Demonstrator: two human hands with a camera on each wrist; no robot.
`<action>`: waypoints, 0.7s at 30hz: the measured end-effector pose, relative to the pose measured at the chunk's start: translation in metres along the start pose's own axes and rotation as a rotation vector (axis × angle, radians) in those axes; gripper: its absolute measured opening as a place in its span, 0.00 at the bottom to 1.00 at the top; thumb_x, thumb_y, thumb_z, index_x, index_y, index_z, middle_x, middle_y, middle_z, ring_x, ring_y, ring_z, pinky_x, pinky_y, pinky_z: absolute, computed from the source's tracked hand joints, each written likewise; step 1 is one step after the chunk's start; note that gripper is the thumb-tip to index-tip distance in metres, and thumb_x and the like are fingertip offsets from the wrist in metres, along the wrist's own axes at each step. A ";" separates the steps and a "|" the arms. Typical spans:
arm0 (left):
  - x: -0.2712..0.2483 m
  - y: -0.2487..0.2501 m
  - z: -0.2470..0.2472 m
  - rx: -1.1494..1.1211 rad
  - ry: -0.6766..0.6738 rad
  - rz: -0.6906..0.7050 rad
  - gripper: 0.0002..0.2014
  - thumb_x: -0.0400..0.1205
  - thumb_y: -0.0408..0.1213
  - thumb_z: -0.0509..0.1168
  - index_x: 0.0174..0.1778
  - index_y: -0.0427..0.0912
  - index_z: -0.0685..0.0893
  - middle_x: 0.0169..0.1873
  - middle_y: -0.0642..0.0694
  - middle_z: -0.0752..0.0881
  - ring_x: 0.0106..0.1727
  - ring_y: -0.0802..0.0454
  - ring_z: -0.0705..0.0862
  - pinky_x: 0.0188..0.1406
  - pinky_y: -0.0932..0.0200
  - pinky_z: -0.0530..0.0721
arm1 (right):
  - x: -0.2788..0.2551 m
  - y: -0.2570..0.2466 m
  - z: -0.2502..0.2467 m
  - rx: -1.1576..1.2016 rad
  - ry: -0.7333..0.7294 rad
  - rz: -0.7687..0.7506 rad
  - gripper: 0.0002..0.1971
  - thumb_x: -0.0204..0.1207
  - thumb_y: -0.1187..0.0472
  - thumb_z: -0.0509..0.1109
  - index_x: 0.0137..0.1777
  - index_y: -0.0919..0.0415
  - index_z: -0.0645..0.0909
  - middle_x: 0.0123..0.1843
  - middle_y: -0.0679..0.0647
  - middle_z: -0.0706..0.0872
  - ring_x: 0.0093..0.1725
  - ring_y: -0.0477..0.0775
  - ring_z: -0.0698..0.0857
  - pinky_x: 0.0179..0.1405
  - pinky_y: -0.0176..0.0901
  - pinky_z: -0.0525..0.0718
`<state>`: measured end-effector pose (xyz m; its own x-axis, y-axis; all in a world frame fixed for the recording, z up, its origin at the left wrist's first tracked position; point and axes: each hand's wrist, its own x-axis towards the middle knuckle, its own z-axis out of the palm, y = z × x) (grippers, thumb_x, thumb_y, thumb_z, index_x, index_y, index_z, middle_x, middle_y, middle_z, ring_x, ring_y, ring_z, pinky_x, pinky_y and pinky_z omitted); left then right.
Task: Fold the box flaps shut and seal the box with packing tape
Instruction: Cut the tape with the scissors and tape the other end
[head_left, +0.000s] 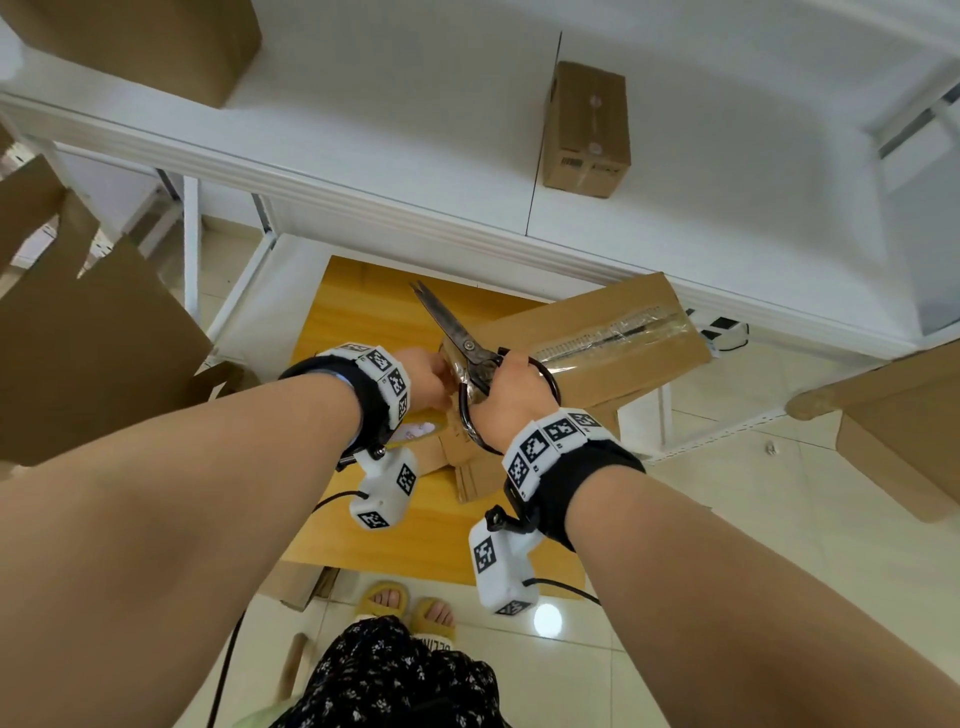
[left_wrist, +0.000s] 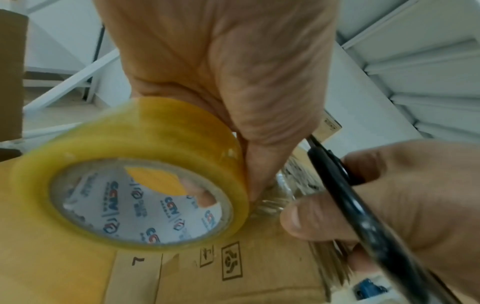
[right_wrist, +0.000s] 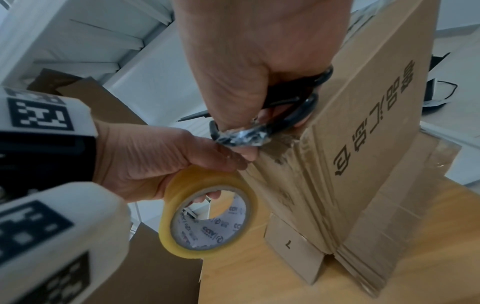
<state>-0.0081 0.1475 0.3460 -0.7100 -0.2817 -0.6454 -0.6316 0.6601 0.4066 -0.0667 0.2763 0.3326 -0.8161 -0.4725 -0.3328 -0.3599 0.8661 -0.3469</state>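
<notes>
**A:** Two hands are busy at one spot, so where has the sealing got to? Start with the biggest thing.

**B:** That is the wooden table (head_left: 363, 312). The box (head_left: 613, 338) stands over its far right corner, flaps folded shut, a strip of clear tape (head_left: 618, 332) along the top seam. I'd judge the step is cutting that strip free of the roll.

**A:** And the roll?

**B:** The tape roll (left_wrist: 135, 185) hangs at the box's near end, held by the left hand (head_left: 421, 379): thumb on the rim, fingers curled through the core.

**A:** The right hand (head_left: 511, 395)?

**B:** Clamped round the scissors (head_left: 462, 338), fingers through the loops, blades pointing away and nearly closed. Crumpled tape clings by the handles.

**A:** Next?

**B:** Probably keep the stretch taut, snip close to the roll, then press the loose end down the box's side.
</notes>
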 end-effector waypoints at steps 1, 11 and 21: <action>0.003 0.000 0.001 0.055 -0.004 -0.009 0.15 0.82 0.42 0.67 0.63 0.41 0.84 0.58 0.44 0.87 0.58 0.44 0.85 0.58 0.53 0.83 | 0.001 -0.001 0.001 0.001 0.007 0.007 0.29 0.76 0.47 0.76 0.68 0.64 0.70 0.61 0.61 0.85 0.58 0.62 0.87 0.50 0.47 0.84; 0.002 -0.005 0.007 0.181 -0.007 -0.067 0.21 0.87 0.54 0.58 0.66 0.42 0.83 0.59 0.44 0.86 0.56 0.46 0.84 0.53 0.55 0.82 | 0.009 -0.001 -0.003 -0.019 -0.011 0.047 0.28 0.76 0.46 0.76 0.67 0.63 0.72 0.60 0.60 0.85 0.57 0.62 0.87 0.48 0.47 0.82; 0.003 -0.001 0.018 0.056 -0.071 -0.070 0.19 0.88 0.41 0.60 0.74 0.39 0.77 0.68 0.44 0.80 0.68 0.46 0.79 0.68 0.58 0.75 | 0.007 0.008 -0.015 -0.012 -0.007 0.044 0.26 0.76 0.42 0.74 0.64 0.60 0.76 0.54 0.57 0.88 0.48 0.61 0.88 0.40 0.47 0.84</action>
<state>-0.0043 0.1583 0.3322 -0.6398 -0.2792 -0.7160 -0.6589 0.6788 0.3241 -0.0823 0.2820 0.3406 -0.8281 -0.4349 -0.3538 -0.3290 0.8879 -0.3216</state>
